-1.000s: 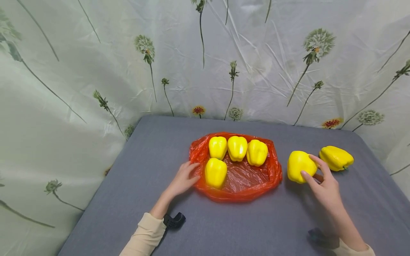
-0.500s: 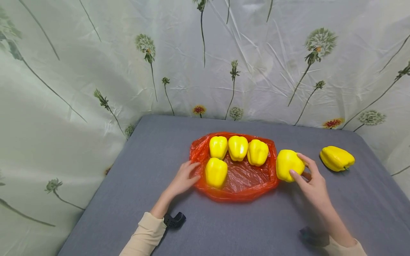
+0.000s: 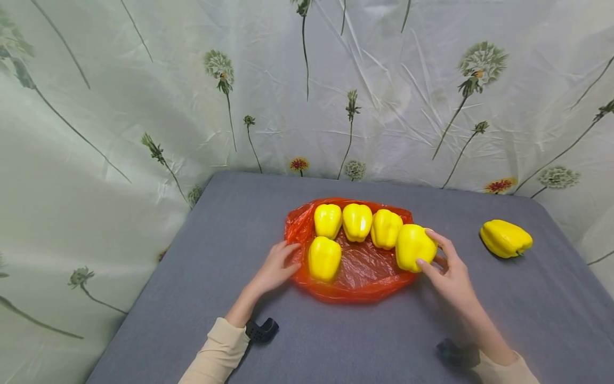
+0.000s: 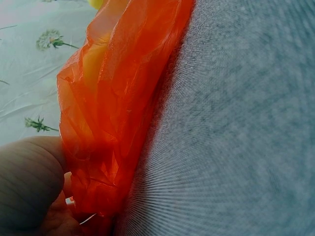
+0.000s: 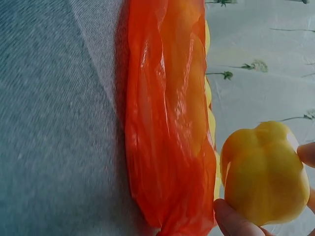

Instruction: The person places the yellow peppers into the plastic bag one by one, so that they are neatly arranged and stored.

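My right hand point(image 3: 448, 274) holds a yellow bell pepper point(image 3: 413, 248) by its right side, thumb and fingers spread around it. This pepper overlaps the right rim of an open red plastic bag point(image 3: 369, 294); in the right wrist view the held pepper point(image 5: 266, 177) hangs beside the upper edge of the bag point(image 5: 167, 128). Inside the bag stand several more yellow bell peppers, three along the back and one pepper point(image 3: 324, 260) at the front left. At the bag's left edge my left hand point(image 3: 273, 269) grips the film; the left wrist view shows the thumb point(image 4: 34, 177) against the crumpled bag point(image 4: 113, 98).
Another yellow bell pepper point(image 3: 506, 238) lies on its side on the grey cloth-covered table point(image 3: 479, 320), right of the bag. Behind the table hangs a pale curtain point(image 3: 384, 106) printed with dandelions. Black straps sit at both wrists.
My right hand has carried its bell pepper leftward, from the table's right part to over the bag's right rim. My left hand stays at the bag's left edge.
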Available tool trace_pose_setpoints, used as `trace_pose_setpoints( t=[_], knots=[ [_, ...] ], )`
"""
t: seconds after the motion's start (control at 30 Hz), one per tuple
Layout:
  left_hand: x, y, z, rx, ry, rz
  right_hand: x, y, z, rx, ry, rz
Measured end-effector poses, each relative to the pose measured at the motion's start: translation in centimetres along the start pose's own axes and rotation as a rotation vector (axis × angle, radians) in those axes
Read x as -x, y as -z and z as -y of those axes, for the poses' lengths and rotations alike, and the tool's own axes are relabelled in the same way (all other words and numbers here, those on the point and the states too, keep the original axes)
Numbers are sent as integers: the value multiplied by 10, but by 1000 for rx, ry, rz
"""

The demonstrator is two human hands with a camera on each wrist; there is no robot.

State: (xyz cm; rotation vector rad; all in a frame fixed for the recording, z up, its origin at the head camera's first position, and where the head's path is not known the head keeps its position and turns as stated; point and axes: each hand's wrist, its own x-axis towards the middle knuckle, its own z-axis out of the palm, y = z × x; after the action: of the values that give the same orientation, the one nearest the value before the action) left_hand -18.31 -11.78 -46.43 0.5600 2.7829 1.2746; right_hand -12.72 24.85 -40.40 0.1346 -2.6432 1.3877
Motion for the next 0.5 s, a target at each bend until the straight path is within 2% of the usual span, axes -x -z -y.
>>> trace_pose_setpoints(
  t=[0.2,0.5],
  knots=[
    [1,0,0,6,13,12,-1,-11,2,-31,28,61],
    [1,1,-2,20,24,16,-4,-26,8,-61,-51,176]
  ],
)
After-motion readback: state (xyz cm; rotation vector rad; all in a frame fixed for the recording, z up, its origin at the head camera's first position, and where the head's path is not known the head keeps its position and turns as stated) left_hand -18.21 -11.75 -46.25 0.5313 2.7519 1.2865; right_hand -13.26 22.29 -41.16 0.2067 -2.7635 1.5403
